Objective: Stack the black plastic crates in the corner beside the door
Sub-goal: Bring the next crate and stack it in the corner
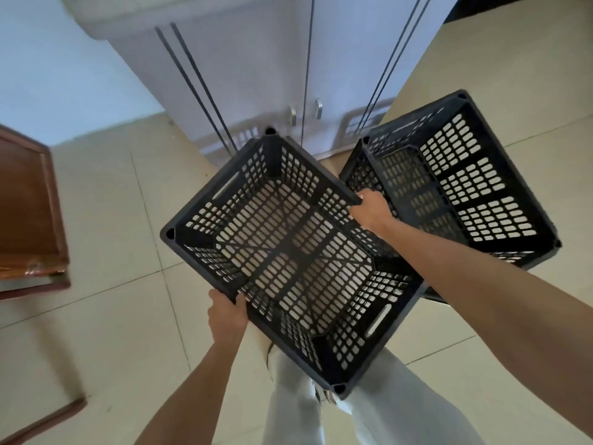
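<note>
I hold a black perforated plastic crate [288,252] in the air above the tiled floor, turned diagonally and open side up. My left hand [226,316] grips its near-left long rim. My right hand [370,210] grips the opposite far-right rim. A second black crate [465,181] rests on the floor to the right, close to the white cabinet, and seems to sit on another crate whose edge shows below it. The held crate's right rim overlaps the second crate's left side in view.
A white cabinet [256,75] with two metal door handles stands straight ahead. A brown wooden table [29,207] stands at the left. Beige floor tiles [122,284] spread below, and my legs in light trousers [321,406] are under the crate.
</note>
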Tool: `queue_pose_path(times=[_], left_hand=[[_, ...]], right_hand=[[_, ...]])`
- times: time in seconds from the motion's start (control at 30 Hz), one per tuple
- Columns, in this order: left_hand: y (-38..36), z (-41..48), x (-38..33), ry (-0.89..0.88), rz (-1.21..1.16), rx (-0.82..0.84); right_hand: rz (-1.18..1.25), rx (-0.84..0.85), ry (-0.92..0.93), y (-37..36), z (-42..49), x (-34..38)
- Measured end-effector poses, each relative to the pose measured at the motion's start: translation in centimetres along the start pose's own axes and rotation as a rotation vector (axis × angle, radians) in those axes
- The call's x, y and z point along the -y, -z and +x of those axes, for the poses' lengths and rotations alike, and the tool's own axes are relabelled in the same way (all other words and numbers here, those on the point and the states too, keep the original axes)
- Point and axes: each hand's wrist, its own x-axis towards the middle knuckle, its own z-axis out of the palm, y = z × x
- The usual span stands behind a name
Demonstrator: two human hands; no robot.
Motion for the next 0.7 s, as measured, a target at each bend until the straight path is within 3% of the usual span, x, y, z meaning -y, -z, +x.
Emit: queue_pose_path(times=[0.27, 0.4, 0.7], left_hand=[[10.6, -11.1, -3.8, -0.154, 0.039, 0.016], [15.3, -16.0, -5.4, -0.245, 0.235, -0.003], [20.7, -21.3, -9.6, -0.701, 0.553, 0.003]], right_hand=[[0.066, -0.039, -0.034, 11.1, -13.4, 2.8], [0.13, -0.061, -0.095, 15.0, -20.9, 2.7], [0.376, -0.179, -0.344, 18.6, -34.1, -2.7]])
